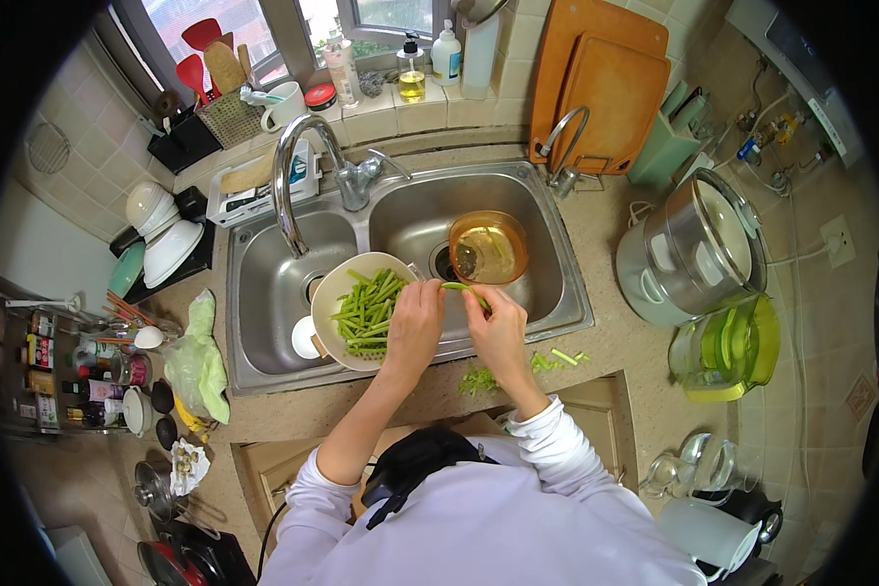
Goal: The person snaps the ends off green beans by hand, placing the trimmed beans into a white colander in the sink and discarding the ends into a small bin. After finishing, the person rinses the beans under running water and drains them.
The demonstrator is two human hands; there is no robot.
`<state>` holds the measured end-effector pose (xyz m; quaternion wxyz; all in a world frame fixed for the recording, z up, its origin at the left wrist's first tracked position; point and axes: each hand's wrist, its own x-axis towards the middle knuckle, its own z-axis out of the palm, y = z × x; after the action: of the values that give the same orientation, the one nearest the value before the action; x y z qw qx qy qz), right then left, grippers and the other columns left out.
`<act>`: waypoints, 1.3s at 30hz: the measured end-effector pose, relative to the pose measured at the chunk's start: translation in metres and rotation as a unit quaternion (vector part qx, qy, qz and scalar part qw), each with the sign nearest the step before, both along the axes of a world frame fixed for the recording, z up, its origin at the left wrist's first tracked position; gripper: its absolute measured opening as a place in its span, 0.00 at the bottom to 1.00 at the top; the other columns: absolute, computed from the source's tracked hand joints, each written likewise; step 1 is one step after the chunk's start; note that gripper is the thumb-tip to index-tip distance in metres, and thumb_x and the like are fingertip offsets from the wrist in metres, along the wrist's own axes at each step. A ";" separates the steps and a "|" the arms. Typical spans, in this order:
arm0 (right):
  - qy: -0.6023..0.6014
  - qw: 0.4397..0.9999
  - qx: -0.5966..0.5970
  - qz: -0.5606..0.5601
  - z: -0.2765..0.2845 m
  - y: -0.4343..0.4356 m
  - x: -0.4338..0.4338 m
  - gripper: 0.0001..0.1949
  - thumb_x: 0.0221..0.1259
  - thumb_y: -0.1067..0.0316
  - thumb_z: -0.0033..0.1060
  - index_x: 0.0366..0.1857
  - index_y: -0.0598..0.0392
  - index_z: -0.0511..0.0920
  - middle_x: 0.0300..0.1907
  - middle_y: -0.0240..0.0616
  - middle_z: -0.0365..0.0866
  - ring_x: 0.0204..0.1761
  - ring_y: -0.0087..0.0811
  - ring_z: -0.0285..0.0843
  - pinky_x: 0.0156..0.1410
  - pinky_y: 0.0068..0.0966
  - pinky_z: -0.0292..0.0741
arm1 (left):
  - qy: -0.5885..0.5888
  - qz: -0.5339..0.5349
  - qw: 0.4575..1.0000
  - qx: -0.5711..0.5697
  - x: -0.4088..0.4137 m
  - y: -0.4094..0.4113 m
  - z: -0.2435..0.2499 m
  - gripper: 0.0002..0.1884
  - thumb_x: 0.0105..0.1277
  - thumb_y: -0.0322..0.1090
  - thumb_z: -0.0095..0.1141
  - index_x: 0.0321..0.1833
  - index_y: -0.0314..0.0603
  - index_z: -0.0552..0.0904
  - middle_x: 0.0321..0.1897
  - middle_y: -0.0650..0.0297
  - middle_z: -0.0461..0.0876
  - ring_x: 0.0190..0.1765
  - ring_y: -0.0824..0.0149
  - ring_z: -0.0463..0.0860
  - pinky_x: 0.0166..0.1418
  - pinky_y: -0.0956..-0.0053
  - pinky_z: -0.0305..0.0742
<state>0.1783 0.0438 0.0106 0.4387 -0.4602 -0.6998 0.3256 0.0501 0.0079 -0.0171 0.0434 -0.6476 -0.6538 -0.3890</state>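
Between both hands, over the sink's divider and right basin, a green vegetable stalk [455, 286] is held and bent. My left hand [417, 315] grips its left end, beside a white colander [325, 299] filled with cut green stalk pieces [370, 311]. My right hand [496, 322] grips its other end. An amber bowl [509, 272] with water and a piece of green stem stands in the right basin. Green scraps [477, 380] and short stalk ends [565, 357] lie on the counter's front edge, near my right wrist. The fingertips are partly hidden.
A chrome faucet [282, 183] arches over the left basin, where a small white round dish [305, 338] lies. A steamer pot [685, 249] and a green plastic container [725, 348] stand on the right. Bowls, a green cloth [201, 322] and bottles occupy the left.
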 end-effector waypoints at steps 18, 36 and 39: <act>0.034 0.998 0.002 0.051 -0.008 -0.026 -0.022 0.08 0.61 0.69 0.64 0.38 0.63 0.83 0.27 0.41 0.81 0.24 0.27 0.74 0.31 0.24 0.70 | -0.651 -0.083 0.748 -0.102 -0.026 -0.026 -0.008 0.13 0.76 0.38 0.49 0.55 0.40 0.81 0.43 0.70 0.81 0.46 0.78 0.76 0.52 0.82 0.71; 0.092 0.955 -0.261 0.109 -0.025 -0.012 0.017 0.10 0.66 0.67 0.57 0.41 0.62 0.84 0.24 0.28 0.77 0.27 0.15 0.70 0.30 0.16 0.64 | -0.287 0.013 0.955 -0.069 -0.052 -0.032 0.006 0.19 0.64 0.33 0.62 0.57 0.38 0.80 0.45 0.54 0.84 0.46 0.59 0.83 0.51 0.69 0.76; 0.150 0.928 -0.311 0.140 -0.023 -0.011 0.019 0.10 0.67 0.67 0.55 0.41 0.61 0.84 0.24 0.25 0.76 0.27 0.13 0.68 0.30 0.14 0.63 | -0.186 -0.102 0.977 -0.029 -0.029 -0.029 0.021 0.19 0.60 0.31 0.66 0.54 0.38 0.81 0.45 0.53 0.84 0.47 0.56 0.83 0.50 0.66 0.77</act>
<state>0.1972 0.0333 -0.0128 0.3237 -0.4165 -0.5468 0.6502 0.0211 -0.0213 0.0038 -0.1376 -0.6282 -0.5921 -0.4856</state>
